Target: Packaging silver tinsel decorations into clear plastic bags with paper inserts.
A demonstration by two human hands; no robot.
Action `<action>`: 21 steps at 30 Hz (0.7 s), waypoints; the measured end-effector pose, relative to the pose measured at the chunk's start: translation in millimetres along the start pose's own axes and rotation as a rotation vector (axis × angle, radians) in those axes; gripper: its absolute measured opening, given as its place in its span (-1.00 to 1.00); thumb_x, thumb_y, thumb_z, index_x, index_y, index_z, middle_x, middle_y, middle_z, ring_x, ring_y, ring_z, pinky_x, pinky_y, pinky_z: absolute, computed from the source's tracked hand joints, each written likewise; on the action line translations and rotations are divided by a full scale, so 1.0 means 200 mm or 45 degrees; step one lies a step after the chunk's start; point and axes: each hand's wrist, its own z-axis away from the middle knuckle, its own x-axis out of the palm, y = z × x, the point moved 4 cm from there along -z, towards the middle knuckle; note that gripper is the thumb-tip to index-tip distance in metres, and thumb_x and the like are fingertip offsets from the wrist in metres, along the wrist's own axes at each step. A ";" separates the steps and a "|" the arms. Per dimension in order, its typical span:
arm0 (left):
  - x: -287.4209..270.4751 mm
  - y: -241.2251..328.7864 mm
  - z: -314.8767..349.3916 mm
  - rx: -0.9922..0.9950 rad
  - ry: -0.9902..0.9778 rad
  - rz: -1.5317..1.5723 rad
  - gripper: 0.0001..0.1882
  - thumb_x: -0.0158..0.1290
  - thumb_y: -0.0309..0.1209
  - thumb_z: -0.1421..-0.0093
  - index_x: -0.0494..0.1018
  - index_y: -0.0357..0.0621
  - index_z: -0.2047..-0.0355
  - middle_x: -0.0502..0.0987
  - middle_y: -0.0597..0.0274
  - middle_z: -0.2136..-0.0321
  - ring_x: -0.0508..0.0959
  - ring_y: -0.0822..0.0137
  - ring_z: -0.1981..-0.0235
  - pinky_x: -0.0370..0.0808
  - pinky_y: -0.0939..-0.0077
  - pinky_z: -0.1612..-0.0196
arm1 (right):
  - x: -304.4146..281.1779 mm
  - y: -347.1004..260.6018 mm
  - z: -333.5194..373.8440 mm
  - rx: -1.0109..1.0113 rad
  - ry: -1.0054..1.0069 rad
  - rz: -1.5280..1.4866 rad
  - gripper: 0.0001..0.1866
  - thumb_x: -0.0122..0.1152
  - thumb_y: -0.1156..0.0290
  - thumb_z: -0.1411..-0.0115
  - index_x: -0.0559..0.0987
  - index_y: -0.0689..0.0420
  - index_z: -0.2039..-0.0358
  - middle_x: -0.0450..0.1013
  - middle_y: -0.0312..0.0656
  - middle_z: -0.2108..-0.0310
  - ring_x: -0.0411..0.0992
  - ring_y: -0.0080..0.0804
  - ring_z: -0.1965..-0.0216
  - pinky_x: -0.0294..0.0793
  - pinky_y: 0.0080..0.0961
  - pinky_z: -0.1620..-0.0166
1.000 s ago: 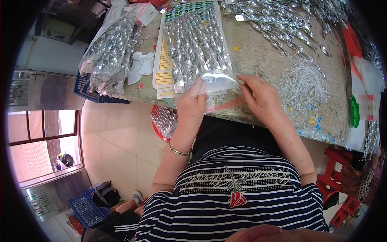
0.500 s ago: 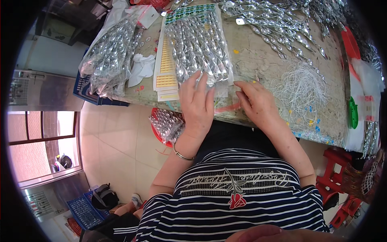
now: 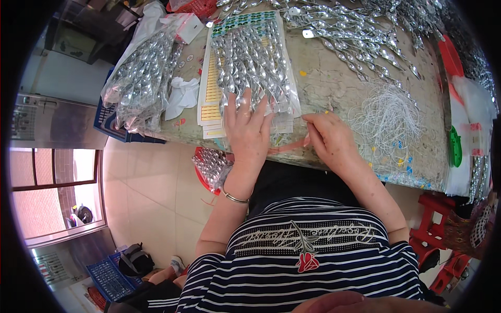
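Note:
My left hand [image 3: 247,129] lies with its fingers spread over the near end of a clear bag of twisted silver strips [image 3: 250,65]. A green patterned band crosses the far end of this bag. Beneath it are yellow-and-white printed sheets [image 3: 213,94]. My right hand [image 3: 334,140] rests by the table's near edge, fingers curled in; what they hold, if anything, is hidden. A pink strip [image 3: 288,146] runs along the edge from near my left hand towards my right thumb.
More bagged silver twists [image 3: 143,78] lie left beside crumpled white paper [image 3: 182,96]. Loose silver twists [image 3: 360,36] spread at the back right. Tangled white string [image 3: 389,112] sits right of my right hand. Below the table edge, a red container [image 3: 202,172] holds another silver bundle.
My left hand has shifted slightly left, its fingers spread wider over the bag. The fingers of my right hand have curled in more. More of the pink strip shows.

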 end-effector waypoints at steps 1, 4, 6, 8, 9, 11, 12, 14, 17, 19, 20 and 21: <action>0.00 -0.01 -0.01 0.006 0.052 0.029 -0.62 0.16 -0.31 -0.12 0.53 0.05 0.01 0.39 0.10 -0.12 0.27 -0.15 -0.19 0.19 -0.06 -0.20 | 0.00 0.00 0.00 -0.013 0.007 0.008 -0.82 0.11 0.57 -0.14 0.56 0.19 0.22 0.50 -0.05 0.40 0.46 -0.03 0.34 0.43 -0.21 0.25; 0.00 -0.05 -0.06 -0.018 -0.020 0.060 -0.61 0.18 -0.31 -0.10 0.53 0.06 0.01 0.37 0.04 -0.13 0.26 -0.16 -0.20 0.19 -0.06 -0.19 | 0.00 0.00 -0.01 -0.036 0.021 0.015 -0.84 0.12 0.56 -0.14 0.56 0.20 0.25 0.50 -0.07 0.40 0.45 -0.04 0.34 0.43 -0.23 0.24; 0.02 -0.05 -0.06 -0.029 -0.026 0.063 -0.60 0.18 -0.31 -0.10 0.53 0.04 0.01 0.36 0.02 -0.14 0.25 -0.16 -0.20 0.19 -0.05 -0.19 | 0.01 0.01 -0.01 -0.048 0.029 0.012 -0.85 0.13 0.55 -0.14 0.57 0.20 0.26 0.50 -0.07 0.41 0.45 -0.05 0.35 0.44 -0.25 0.24; 0.02 -0.05 -0.05 -0.041 -0.031 0.064 -0.60 0.18 -0.32 -0.10 0.52 0.01 0.00 0.36 0.00 -0.14 0.25 -0.16 -0.20 0.19 -0.05 -0.19 | 0.02 0.02 -0.01 -0.038 0.050 -0.026 -0.78 0.18 0.51 -0.12 0.54 0.21 0.18 0.49 -0.08 0.36 0.46 -0.08 0.32 0.44 -0.28 0.22; 0.01 -0.03 -0.04 -0.028 -0.024 0.058 -0.59 0.18 -0.34 -0.11 0.52 -0.02 0.00 0.36 0.00 -0.14 0.24 -0.16 -0.21 0.19 -0.05 -0.20 | 0.02 0.02 -0.01 -0.033 0.046 -0.026 -0.78 0.18 0.51 -0.12 0.54 0.21 0.18 0.49 -0.08 0.36 0.46 -0.08 0.32 0.44 -0.28 0.22; 0.00 -0.02 -0.02 -0.018 -0.021 0.054 -0.59 0.17 -0.37 -0.11 0.51 -0.05 -0.01 0.36 0.01 -0.14 0.24 -0.15 -0.22 0.18 -0.04 -0.21 | 0.02 0.03 -0.01 0.184 -0.035 -0.040 -0.60 0.24 0.45 -0.10 0.45 0.21 0.03 0.45 -0.03 0.23 0.45 -0.07 0.23 0.45 -0.30 0.21; -0.01 -0.01 -0.01 -0.019 0.023 0.136 -0.60 0.16 -0.42 -0.11 0.51 -0.09 0.00 0.37 0.01 -0.13 0.25 -0.14 -0.22 0.19 -0.02 -0.21 | 0.03 0.04 -0.01 0.189 -0.038 -0.040 -0.60 0.24 0.45 -0.10 0.45 0.21 0.03 0.45 -0.03 0.23 0.45 -0.07 0.23 0.45 -0.30 0.21; -0.03 0.01 0.02 -0.023 0.064 0.218 -0.60 0.16 -0.46 -0.11 0.51 -0.13 0.00 0.39 0.00 -0.12 0.27 -0.13 -0.21 0.20 0.01 -0.21 | 0.06 0.05 -0.01 0.178 -0.069 -0.012 -0.39 0.28 0.39 -0.06 0.31 0.20 -0.12 0.36 0.07 0.07 0.40 0.02 0.09 0.45 -0.25 0.12; -0.07 0.03 0.04 -0.072 0.068 0.329 -0.63 0.14 -0.54 -0.10 0.52 -0.16 0.03 0.43 0.01 -0.08 0.31 -0.12 -0.19 0.24 0.08 -0.21 | 0.11 0.05 -0.03 0.071 0.013 0.062 -0.30 0.30 0.39 -0.04 0.24 0.18 -0.19 0.29 0.13 -0.01 0.34 0.11 0.01 0.42 -0.18 0.01; -0.11 0.03 0.10 -0.098 0.071 0.453 -0.68 0.15 -0.58 -0.09 0.55 -0.20 0.10 0.48 0.04 -0.01 0.35 -0.08 -0.16 0.28 0.15 -0.19 | 0.13 0.06 -0.05 0.118 -0.029 0.045 -0.28 0.29 0.39 -0.04 0.22 0.17 -0.20 0.27 0.13 -0.02 0.32 0.13 -0.01 0.39 -0.15 -0.02; -0.13 0.02 0.13 -0.102 0.069 0.452 -0.68 0.15 -0.58 -0.09 0.55 -0.20 0.10 0.48 0.04 -0.01 0.35 -0.08 -0.16 0.28 0.15 -0.19 | 0.14 0.06 -0.07 0.165 -0.068 0.029 -0.26 0.28 0.39 -0.03 0.19 0.17 -0.22 0.26 0.14 -0.04 0.30 0.16 -0.04 0.37 -0.13 -0.06; -0.15 0.00 0.18 -0.105 0.078 0.451 -0.70 0.16 -0.60 -0.08 0.55 -0.22 0.14 0.50 0.06 0.02 0.38 -0.03 -0.13 0.31 0.19 -0.14 | 0.15 0.06 -0.08 0.167 -0.073 0.029 -0.26 0.28 0.39 -0.03 0.19 0.17 -0.22 0.26 0.14 -0.04 0.30 0.16 -0.04 0.37 -0.13 -0.06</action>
